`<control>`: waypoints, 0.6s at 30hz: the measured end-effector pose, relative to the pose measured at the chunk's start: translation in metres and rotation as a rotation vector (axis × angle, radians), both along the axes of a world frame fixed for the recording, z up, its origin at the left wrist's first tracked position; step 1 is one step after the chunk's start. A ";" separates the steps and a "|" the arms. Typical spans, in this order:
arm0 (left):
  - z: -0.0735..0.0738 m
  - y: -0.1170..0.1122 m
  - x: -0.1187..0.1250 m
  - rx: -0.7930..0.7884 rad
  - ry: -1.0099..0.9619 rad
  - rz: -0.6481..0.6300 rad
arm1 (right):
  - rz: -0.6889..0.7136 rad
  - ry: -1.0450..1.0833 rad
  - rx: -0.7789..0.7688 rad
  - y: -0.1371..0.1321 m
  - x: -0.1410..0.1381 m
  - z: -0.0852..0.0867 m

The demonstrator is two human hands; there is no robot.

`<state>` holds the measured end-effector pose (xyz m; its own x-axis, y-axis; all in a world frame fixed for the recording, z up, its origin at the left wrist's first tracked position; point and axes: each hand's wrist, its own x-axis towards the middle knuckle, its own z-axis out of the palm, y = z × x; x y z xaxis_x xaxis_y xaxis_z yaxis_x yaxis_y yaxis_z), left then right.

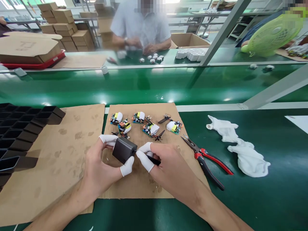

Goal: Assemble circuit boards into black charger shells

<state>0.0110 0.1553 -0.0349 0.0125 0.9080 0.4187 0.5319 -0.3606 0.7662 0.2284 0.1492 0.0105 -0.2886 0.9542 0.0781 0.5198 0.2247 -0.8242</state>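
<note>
A black plastic adapter housing (124, 150) is tilted in my left hand (102, 165), gripped between white-capped fingertips. My right hand (166, 160), also in white finger cots, pinches a slim black part (154, 160) at the housing's right end. Its tip is largely covered by the fingers, so I cannot tell if it enters the housing. Behind my hands, several small circuit boards with white and yellow components lie on a cardboard sheet (134, 189), among them one board (174, 127) at the right and one (116, 118) at the left. A loose black piece (164, 119) lies near them.
Rows of black housings (24, 128) stand on another cardboard sheet (72, 141) at left. Red-and-black pliers (204, 157) and white gloves (240, 147) lie right. Across the green belt (144, 83), a person (141, 29) handles small white pieces. A slanted metal post (276, 86) rises at right.
</note>
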 end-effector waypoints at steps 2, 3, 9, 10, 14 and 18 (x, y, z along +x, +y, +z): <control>-0.002 -0.001 0.000 0.033 0.040 0.011 | -0.003 -0.017 0.010 0.000 -0.001 -0.003; -0.003 -0.001 0.000 0.053 0.060 0.016 | -0.006 -0.029 0.011 0.000 -0.001 -0.004; -0.007 -0.002 0.001 0.161 0.160 0.074 | 0.018 -0.134 -0.056 0.000 -0.004 -0.011; -0.007 -0.002 0.001 0.169 0.168 0.078 | 0.042 -0.134 -0.076 0.000 -0.004 -0.011; -0.007 -0.004 0.000 0.177 0.176 0.084 | 0.091 -0.097 -0.127 0.002 -0.004 -0.011; -0.007 -0.005 -0.002 0.155 0.149 0.074 | 0.101 -0.022 -0.105 0.002 -0.006 -0.011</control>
